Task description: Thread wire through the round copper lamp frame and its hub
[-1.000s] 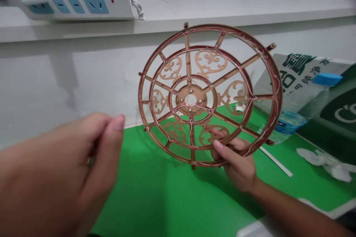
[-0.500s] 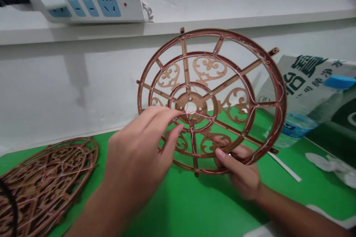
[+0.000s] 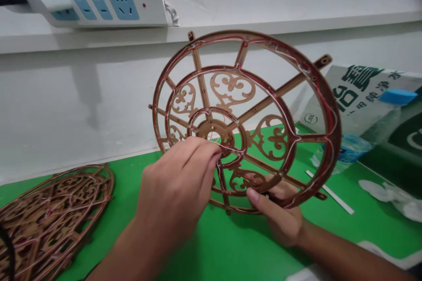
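Note:
A round brown openwork frame (image 3: 276, 91) with scrollwork panels, spokes and concentric rings is held up in a tilted position. Red and white wires (image 3: 294, 114) run along its rings and one spoke. My right hand (image 3: 281, 213) grips the lower rim, thumb on the near side and fingers partly hidden behind. At the hub (image 3: 226, 136), my left hand (image 3: 183, 180) is closed in a pinch around thin wire; the exact grip is hidden by the fingers.
Similar wired brown frames (image 3: 56, 215) lie piled on the green table (image 3: 217, 246) at left. A power strip (image 3: 108, 3) sits on the wall ledge. To the right are a water bottle (image 3: 356, 149), a printed carton (image 3: 332, 85), a white strip (image 3: 331, 193) and crumpled white material (image 3: 392, 195).
My left thumb and fingers have closed together at the hub. The frame has tilted, its hub moving slightly left and down, with my right hand still on the rim.

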{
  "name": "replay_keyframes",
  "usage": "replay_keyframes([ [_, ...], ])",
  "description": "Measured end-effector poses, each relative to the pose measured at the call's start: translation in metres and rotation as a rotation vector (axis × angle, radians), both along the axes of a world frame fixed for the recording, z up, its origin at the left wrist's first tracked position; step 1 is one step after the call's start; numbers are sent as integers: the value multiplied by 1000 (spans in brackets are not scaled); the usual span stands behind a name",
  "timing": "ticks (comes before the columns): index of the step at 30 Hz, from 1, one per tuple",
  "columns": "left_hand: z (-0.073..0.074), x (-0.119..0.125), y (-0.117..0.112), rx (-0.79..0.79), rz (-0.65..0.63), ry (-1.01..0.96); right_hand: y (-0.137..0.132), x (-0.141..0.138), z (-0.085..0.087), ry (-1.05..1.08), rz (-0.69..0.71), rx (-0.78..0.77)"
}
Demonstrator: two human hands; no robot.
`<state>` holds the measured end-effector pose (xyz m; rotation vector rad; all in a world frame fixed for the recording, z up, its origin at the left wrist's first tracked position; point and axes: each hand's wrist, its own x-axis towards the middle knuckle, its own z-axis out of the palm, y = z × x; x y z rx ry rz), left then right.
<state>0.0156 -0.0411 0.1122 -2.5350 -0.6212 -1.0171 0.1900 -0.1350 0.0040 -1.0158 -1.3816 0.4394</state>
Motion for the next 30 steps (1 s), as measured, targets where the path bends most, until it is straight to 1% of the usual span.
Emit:
replay_keyframes([
  [6,-3,3,-3,-23,26,-30,-1,6,16,-230,7,39],
  [10,-5,7,-7,-94,37,-101,-2,7,21,-282,5,63],
  [12,-5,8,-5,-140,27,-115,-2,6,22,-269,8,76],
  [15,-4,9,2,-239,6,-74,0,5,20,-228,22,46],
  [17,-4,9,7,-306,-15,-47,1,4,19,-194,12,23],
  [19,-2,9,11,-337,-39,-40,0,4,16,-171,-3,14],
  [22,0,8,13,-328,-65,-14,-1,4,9,-132,-33,8],
  [25,3,5,13,-295,-73,43,-3,2,3,-28,-62,-17],
  [28,5,2,14,-254,-80,62,-4,0,3,73,-27,-23],
  [30,6,0,14,-229,-101,53,-3,0,5,91,-14,-5],
])
